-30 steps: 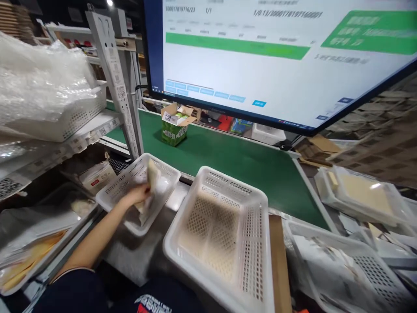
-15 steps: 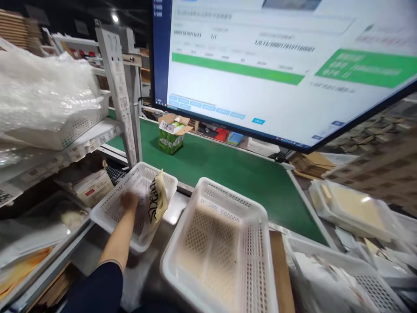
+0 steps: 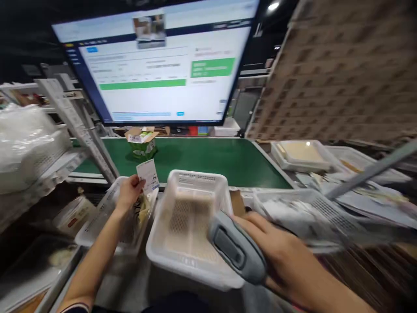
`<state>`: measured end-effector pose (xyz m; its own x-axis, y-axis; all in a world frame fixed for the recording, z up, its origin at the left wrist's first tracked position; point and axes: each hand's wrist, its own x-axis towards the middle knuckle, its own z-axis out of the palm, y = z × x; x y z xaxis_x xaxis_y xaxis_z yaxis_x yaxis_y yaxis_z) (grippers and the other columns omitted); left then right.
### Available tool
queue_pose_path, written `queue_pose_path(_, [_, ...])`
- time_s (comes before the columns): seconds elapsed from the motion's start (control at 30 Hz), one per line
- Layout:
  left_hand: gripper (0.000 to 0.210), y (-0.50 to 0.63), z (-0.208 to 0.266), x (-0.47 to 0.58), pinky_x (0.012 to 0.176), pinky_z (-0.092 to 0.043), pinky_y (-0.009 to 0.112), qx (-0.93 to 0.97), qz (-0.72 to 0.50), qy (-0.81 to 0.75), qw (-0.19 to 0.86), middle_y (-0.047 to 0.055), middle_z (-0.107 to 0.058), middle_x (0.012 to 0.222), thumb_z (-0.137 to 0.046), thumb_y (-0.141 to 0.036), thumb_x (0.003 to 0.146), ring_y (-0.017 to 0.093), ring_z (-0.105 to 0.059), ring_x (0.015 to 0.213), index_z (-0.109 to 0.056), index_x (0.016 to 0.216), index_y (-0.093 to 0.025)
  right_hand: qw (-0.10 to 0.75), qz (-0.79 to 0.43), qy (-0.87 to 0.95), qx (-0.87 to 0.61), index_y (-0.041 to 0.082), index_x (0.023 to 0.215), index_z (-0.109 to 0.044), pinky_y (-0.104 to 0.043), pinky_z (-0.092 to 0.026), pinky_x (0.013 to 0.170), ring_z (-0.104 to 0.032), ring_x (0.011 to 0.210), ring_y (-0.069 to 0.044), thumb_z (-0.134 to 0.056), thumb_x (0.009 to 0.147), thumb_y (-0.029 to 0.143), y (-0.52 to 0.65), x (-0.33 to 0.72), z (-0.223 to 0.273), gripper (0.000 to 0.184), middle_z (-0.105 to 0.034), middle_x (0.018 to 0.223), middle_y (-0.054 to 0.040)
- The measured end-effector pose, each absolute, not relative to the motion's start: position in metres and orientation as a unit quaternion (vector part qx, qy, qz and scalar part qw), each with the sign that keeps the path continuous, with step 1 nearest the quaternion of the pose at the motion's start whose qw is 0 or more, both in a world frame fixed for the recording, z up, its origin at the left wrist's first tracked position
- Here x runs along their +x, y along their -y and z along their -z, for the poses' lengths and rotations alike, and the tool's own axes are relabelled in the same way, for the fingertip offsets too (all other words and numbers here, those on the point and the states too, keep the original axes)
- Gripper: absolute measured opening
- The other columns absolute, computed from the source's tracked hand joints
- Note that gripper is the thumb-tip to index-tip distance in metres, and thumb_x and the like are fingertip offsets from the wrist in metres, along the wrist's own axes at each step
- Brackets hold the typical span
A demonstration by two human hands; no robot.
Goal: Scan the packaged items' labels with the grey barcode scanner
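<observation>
Overhead, the monitor (image 3: 156,69) is now seen whole, the view having swung right since a moment ago. Below it, an open carton (image 3: 142,143) is carried on the green belt (image 3: 211,158). An empty white basket (image 3: 189,226) is set at the centre. A grey scanner (image 3: 236,252), newly brought in, is gripped by the right hand (image 3: 276,256). A small label (image 3: 148,176), lifted from the left basket (image 3: 107,217), is pinched upright by the left hand (image 3: 130,191), so scanning seems close.

Your right hand (image 3: 286,256) is blurring, covering scanner (image 3: 236,252) grip; print on slip (image 3: 148,175) is smearing; monitor (image 3: 159,65) text is staying unreadable.
</observation>
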<state>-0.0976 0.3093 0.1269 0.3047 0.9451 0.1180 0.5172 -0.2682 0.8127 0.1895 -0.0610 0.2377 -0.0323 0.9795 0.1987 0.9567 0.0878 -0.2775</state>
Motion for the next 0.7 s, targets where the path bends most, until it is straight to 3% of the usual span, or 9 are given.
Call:
queue_pose_path(0.07, [0.039,-0.275,-0.141,-0.07,0.064,-0.057,0.03,0.717,-0.347,-0.413,0.442,0.008,-0.075,0.09,-0.068,-0.057,0.083,0.022,-0.071,0.078,-0.063,0.093,-0.02,0.087,-0.093,0.718,-0.684,0.023,0.148,-0.055,-0.049,-0.064,0.08,-0.073,0.102,-0.034,-0.066,0.077,0.016,0.048,0.181,-0.249,0.073,-0.065,0.128,-0.0128])
queue_pose_path(0.17, [0.043,-0.222,-0.145,-0.036,0.062,-0.057,0.03,0.732,-0.317,-0.372,0.475,0.007,-0.073,0.083,-0.074,-0.061,0.076,0.022,-0.069,0.075,-0.064,0.085,-0.02,-0.001,-0.14,0.708,-0.692,0.018,0.142,-0.059,-0.05,-0.061,0.086,-0.073,0.11,-0.037,-0.068,0.079,0.015,0.033,0.172,-0.267,0.064,-0.064,0.134,-0.0129])
queue_pose_path(0.27, [0.046,-0.185,-0.134,-0.015,0.065,-0.059,0.032,0.741,-0.273,-0.36,0.496,0.007,-0.074,0.085,-0.075,-0.064,0.076,0.024,-0.071,0.079,-0.065,0.084,-0.02,-0.029,-0.147,0.707,-0.691,0.018,0.141,-0.059,-0.047,-0.058,0.081,-0.074,0.109,-0.037,-0.068,0.08,0.013,0.039,0.172,-0.271,0.062,-0.065,0.132,-0.0113])
queue_pose_path(0.37, [0.051,-0.18,-0.119,-0.011,0.077,-0.064,0.037,0.744,-0.228,-0.335,0.531,0.011,-0.08,0.1,-0.074,-0.063,0.083,0.028,-0.076,0.09,-0.073,0.104,-0.017,-0.021,-0.154,0.705,-0.692,0.019,0.138,-0.061,-0.045,-0.056,0.08,-0.074,0.107,-0.036,-0.066,0.083,0.013,0.06,0.184,-0.256,0.055,-0.066,0.128,-0.0105])
queue_pose_path(0.43, [0.054,-0.198,-0.111,-0.017,0.096,-0.063,0.04,0.753,-0.251,-0.35,0.498,0.015,-0.08,0.123,-0.07,-0.055,0.092,0.03,-0.077,0.11,-0.071,0.128,-0.015,0.007,-0.15,0.7,-0.698,0.021,0.138,-0.061,-0.044,-0.055,0.079,-0.074,0.102,-0.034,-0.065,0.081,0.009,0.076,0.197,-0.241,0.058,-0.065,0.125,-0.0095])
queue_pose_path(0.5, [0.057,-0.227,-0.106,-0.029,0.113,-0.056,0.036,0.753,-0.28,-0.454,0.386,0.018,-0.07,0.147,-0.061,-0.046,0.103,0.027,-0.07,0.131,-0.059,0.149,-0.014,0.049,-0.136,0.695,-0.704,0.024,0.141,-0.059,-0.04,-0.054,0.073,-0.074,0.092,-0.03,-0.063,0.077,0.006,0.092,0.213,-0.226,0.066,-0.063,0.121,-0.0083])
queue_pose_path(0.57, [0.061,-0.258,-0.1,-0.044,0.119,-0.051,0.035,0.719,-0.254,-0.594,0.257,0.023,-0.055,0.164,-0.054,-0.04,0.11,0.028,-0.06,0.147,-0.044,0.162,-0.01,0.1,-0.117,0.695,-0.703,0.028,0.144,-0.058,-0.036,-0.053,0.068,-0.072,0.084,-0.026,-0.062,0.075,0.006,0.107,0.226,-0.215,0.073,-0.062,0.121,-0.008])
queue_pose_path(0.63, [0.072,-0.278,-0.092,-0.06,0.116,-0.051,0.046,0.67,-0.187,-0.691,0.196,0.037,-0.048,0.163,-0.06,-0.043,0.108,0.041,-0.055,0.15,-0.04,0.161,0.003,0.14,-0.1,0.696,-0.698,0.03,0.146,-0.057,-0.034,-0.054,0.068,-0.071,0.084,-0.024,-0.06,0.076,0.007,0.121,0.236,-0.209,0.074,-0.062,0.123,-0.0087])
queue_pose_path(0.7, [0.073,-0.285,-0.084,-0.073,0.109,-0.053,0.055,0.656,-0.133,-0.713,0.209,0.043,-0.056,0.148,-0.073,-0.042,0.1,0.05,-0.059,0.141,-0.052,0.147,0.01,0.161,-0.091,0.699,-0.691,0.031,0.147,-0.057,-0.034,-0.057,0.072,-0.071,0.088,-0.024,-0.06,0.076,0.007,0.131,0.241,-0.21,0.076,-0.062,0.125,-0.0094])
